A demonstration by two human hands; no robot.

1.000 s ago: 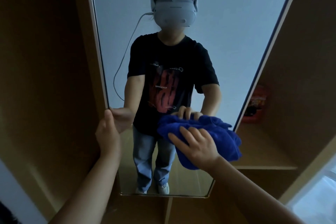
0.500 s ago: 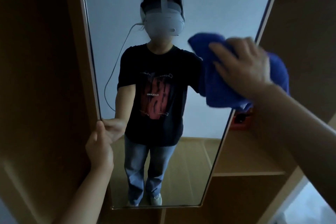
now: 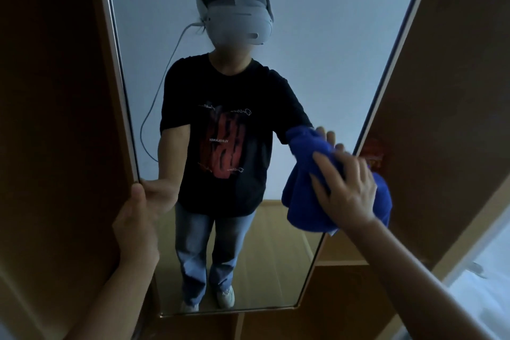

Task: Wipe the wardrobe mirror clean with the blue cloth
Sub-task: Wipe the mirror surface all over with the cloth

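Observation:
A tall wardrobe mirror (image 3: 317, 36) in a thin metal frame fills the middle of the view and reflects a person in a black T-shirt and jeans. A bunched blue cloth (image 3: 306, 196) lies against the glass near the mirror's right edge, at mid height. My right hand (image 3: 345, 190) presses on the cloth with spread fingers. My left hand (image 3: 135, 226) grips the mirror's left edge, thumb on the front.
Brown wooden wardrobe panels (image 3: 55, 119) flank the mirror on both sides. To the right, a shelf (image 3: 342, 262) sits behind the mirror, and a red item (image 3: 372, 152) stands on it. A bright pale surface (image 3: 485, 292) shows at the lower right.
My right hand with the cloth went from the lower middle of the glass up to the upper right, then came down to mid height at the right edge. My left hand kept its grip.

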